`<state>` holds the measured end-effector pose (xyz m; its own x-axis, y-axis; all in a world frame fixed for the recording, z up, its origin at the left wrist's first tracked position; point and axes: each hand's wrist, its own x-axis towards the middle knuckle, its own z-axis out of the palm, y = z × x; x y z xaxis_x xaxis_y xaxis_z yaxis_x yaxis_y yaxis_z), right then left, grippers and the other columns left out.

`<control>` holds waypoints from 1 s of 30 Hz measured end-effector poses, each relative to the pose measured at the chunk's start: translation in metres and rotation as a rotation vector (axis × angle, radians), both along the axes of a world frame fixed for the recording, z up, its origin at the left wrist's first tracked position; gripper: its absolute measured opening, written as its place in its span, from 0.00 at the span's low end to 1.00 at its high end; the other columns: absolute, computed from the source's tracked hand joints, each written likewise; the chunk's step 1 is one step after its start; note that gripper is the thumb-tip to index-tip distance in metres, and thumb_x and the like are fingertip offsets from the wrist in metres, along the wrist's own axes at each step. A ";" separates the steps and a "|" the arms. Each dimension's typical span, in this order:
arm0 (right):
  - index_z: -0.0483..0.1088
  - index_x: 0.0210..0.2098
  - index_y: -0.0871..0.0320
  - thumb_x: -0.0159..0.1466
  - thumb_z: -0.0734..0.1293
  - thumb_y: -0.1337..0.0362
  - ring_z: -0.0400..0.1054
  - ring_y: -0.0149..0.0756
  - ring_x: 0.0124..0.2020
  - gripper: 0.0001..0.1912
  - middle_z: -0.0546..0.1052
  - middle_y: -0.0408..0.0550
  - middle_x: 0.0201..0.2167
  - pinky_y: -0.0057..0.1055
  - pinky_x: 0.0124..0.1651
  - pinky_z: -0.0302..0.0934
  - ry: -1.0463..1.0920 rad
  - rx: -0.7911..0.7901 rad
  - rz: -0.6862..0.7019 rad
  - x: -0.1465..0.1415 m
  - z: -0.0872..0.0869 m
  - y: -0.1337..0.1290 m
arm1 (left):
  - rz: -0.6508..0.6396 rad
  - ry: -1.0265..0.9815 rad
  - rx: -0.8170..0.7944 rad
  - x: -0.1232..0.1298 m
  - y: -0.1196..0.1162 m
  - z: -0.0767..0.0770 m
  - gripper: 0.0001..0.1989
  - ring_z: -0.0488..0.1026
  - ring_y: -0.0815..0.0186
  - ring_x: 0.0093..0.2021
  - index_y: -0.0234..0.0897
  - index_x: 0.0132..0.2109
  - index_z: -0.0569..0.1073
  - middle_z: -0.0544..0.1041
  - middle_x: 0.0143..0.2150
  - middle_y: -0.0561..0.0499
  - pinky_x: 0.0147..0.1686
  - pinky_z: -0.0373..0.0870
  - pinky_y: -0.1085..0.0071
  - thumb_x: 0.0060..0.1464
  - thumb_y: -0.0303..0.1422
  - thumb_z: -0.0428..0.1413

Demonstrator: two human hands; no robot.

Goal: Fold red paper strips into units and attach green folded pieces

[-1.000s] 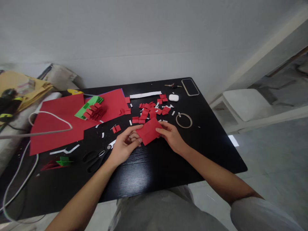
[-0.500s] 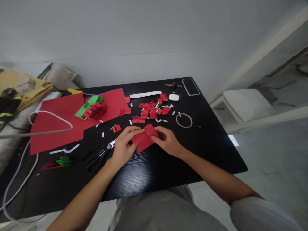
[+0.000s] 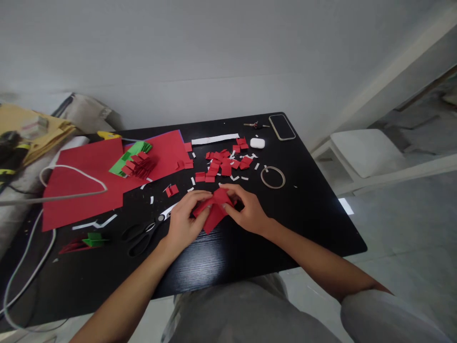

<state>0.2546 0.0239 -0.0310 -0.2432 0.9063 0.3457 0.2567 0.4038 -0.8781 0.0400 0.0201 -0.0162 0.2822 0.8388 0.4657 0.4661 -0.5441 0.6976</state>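
Over the black table (image 3: 303,228), just right of the scissors (image 3: 162,218), the left hand (image 3: 185,216) and the right hand (image 3: 249,209) are pinching a red paper (image 3: 213,221) between them, apparently working a fold, and the next move is probably calling for lined-up edges.

Left forearm (image 3: 134,288) and right forearm (image 3: 317,263) angled inward, converging. Wrists (image 3: 269,227) about straight. Left hand (image 3: 186,216) and right hand (image 3: 248,209) close together, both pinching: fingers curled, thumbs opposed, thumb tips pointing toward each other.
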 end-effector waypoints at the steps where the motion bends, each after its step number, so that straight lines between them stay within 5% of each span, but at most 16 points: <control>1: 0.71 0.59 0.53 0.65 0.69 0.70 0.77 0.35 0.41 0.22 0.82 0.46 0.42 0.33 0.47 0.73 0.019 0.012 -0.007 0.000 0.000 0.000 | -0.001 0.000 -0.005 0.001 -0.001 0.001 0.11 0.80 0.62 0.51 0.38 0.52 0.77 0.82 0.50 0.46 0.53 0.76 0.65 0.64 0.26 0.57; 6: 0.73 0.58 0.52 0.67 0.69 0.68 0.80 0.39 0.47 0.20 0.83 0.49 0.50 0.36 0.51 0.74 0.058 0.018 -0.013 0.001 0.000 0.000 | -0.020 0.022 -0.020 0.002 -0.002 0.006 0.12 0.79 0.61 0.50 0.39 0.54 0.74 0.80 0.51 0.46 0.52 0.76 0.64 0.63 0.28 0.59; 14: 0.72 0.59 0.51 0.66 0.70 0.69 0.80 0.37 0.48 0.22 0.84 0.47 0.49 0.35 0.52 0.74 0.090 -0.008 -0.008 0.002 -0.001 -0.002 | -0.073 0.063 0.025 0.001 -0.003 0.011 0.13 0.77 0.58 0.54 0.39 0.54 0.75 0.79 0.52 0.44 0.55 0.75 0.60 0.62 0.30 0.60; 21: 0.78 0.43 0.53 0.67 0.72 0.63 0.79 0.37 0.39 0.04 0.84 0.47 0.41 0.34 0.46 0.74 0.020 -0.005 -0.033 0.002 0.001 -0.002 | -0.078 0.066 -0.021 0.002 -0.003 0.012 0.15 0.77 0.57 0.54 0.40 0.55 0.74 0.78 0.52 0.44 0.55 0.74 0.58 0.61 0.32 0.62; 30: 0.79 0.41 0.54 0.69 0.72 0.60 0.80 0.36 0.38 0.05 0.85 0.46 0.38 0.33 0.44 0.73 0.068 -0.023 -0.038 0.001 0.003 -0.003 | -0.144 -0.487 -0.500 -0.011 0.010 0.002 0.21 0.77 0.56 0.45 0.36 0.46 0.79 0.79 0.49 0.41 0.42 0.76 0.63 0.66 0.48 0.53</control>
